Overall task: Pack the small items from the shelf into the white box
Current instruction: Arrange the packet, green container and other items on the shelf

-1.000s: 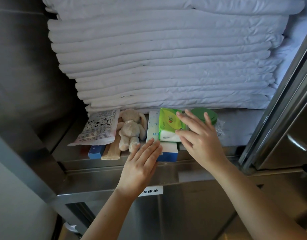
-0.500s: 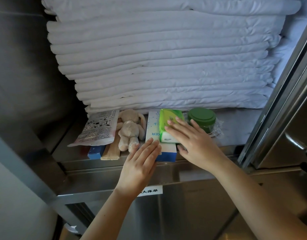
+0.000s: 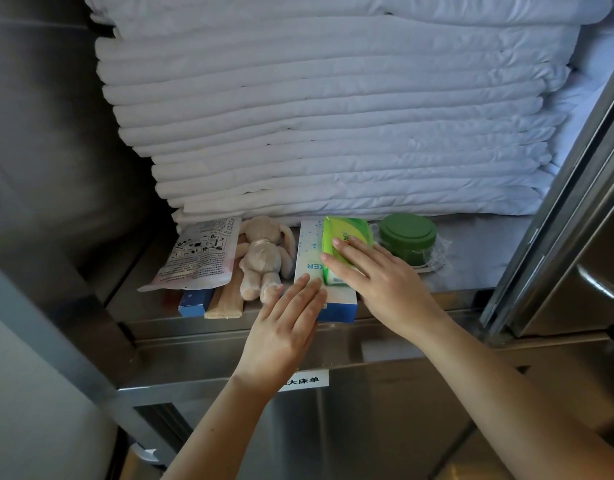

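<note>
- The left hand (image 3: 284, 327) reaches up to the steel shelf (image 3: 181, 328), palm down, with its fingers (image 3: 309, 284) straight and close together. They lie flat on the near end of the white-and-blue carton (image 3: 310, 251) and curl round nothing.
- The right hand (image 3: 385, 285) comes in from the right. Its fingers (image 3: 354, 252) are fairly straight and a little spread, laid across the top of the green tissue pack (image 3: 348, 232). The thumb is hidden under the palm.
- That green pack sits on the carton's right half, towards the back. The carton itself lies lengthwise at the front edge of the shelf.
- Just right of the pack stands a green-lidded jar (image 3: 407, 233) in a clear wrapper, touching neither hand.
- Left of the carton a beige plush rabbit (image 3: 264, 258) lies on its back, feet towards the shelf edge, close by the left hand's fingertips.
- Under the rabbit's side is a pale wooden-coloured stick pack (image 3: 226, 301), and next to that a small blue box (image 3: 193, 303).
- A printed white pouch (image 3: 201, 254) lies slanted over the blue box at the far left of the row.
- Behind all these small items a tall stack of folded white linens (image 3: 333, 116) fills the back of the shelf.
- Below the shelf lip, a white label (image 3: 303, 380) with dark characters is stuck to the metal front, partly covered by the left wrist.
</note>
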`<state>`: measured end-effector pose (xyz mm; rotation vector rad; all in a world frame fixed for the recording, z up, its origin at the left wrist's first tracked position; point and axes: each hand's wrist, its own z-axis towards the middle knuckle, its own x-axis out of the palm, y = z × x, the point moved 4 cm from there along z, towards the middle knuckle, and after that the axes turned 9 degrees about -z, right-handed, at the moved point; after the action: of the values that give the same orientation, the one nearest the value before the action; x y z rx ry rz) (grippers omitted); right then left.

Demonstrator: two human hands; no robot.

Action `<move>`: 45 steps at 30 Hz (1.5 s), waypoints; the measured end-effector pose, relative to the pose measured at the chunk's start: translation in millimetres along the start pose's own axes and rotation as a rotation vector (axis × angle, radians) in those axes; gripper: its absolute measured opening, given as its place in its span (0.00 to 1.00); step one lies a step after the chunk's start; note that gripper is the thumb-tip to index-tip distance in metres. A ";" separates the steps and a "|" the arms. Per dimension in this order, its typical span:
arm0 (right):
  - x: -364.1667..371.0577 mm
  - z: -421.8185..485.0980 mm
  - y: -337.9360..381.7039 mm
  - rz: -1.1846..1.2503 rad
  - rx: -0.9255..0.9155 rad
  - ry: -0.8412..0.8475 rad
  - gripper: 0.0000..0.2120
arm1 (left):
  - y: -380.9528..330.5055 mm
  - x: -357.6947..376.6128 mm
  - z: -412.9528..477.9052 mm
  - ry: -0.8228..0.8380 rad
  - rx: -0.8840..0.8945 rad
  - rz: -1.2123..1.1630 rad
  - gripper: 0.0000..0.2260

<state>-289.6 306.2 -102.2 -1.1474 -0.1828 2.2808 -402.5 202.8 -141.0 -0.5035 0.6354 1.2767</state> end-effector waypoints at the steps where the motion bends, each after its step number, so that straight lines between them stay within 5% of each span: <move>1: -0.5 -0.6 -0.5 -0.008 0.002 -0.008 0.25 | -0.3 0.5 0.5 0.011 0.004 0.011 0.15; 20: -16.4 -24.7 -10.9 -0.231 0.115 -0.197 0.16 | -12.4 8.8 30.8 0.155 -0.003 0.027 0.24; 45: -16.6 -23.1 -4.1 -0.234 0.143 -0.248 0.11 | 1.4 2.1 26.6 0.006 0.075 -0.120 0.16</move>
<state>-262.3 297.5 -103.5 -0.7286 -0.2326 2.1807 -399.4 222.3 -123.0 -0.4765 0.6461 1.1343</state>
